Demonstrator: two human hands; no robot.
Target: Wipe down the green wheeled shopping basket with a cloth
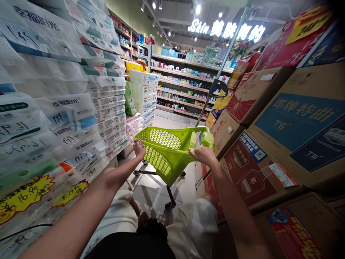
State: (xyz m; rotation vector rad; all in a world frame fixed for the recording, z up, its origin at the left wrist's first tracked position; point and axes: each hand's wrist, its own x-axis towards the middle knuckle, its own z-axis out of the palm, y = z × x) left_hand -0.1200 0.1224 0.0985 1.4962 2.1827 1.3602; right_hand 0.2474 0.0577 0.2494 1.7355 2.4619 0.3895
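Observation:
A lime-green shopping cart (161,158) with perforated plastic walls stands right in front of me on dark wheeled legs. My left hand (139,148) is closed around the rim at its left end. Toward the right, my right hand (203,156) grips the near rim, fingers over the edge, beside a rounded green part (207,138). A grey pole with a black loop handle (218,88) rises behind the cart's right end. The visible inside of the basket shows only its green mesh wall; the bottom is partly hidden by the near side.
Tall stacks of plastic-wrapped tissue packs (70,108) line the left side, with yellow price signs (29,194). Piled cardboard cartons (296,108) rise close on the right. Shelves of small boxes and bottles (183,73) cross the far end of the tiled floor (167,120).

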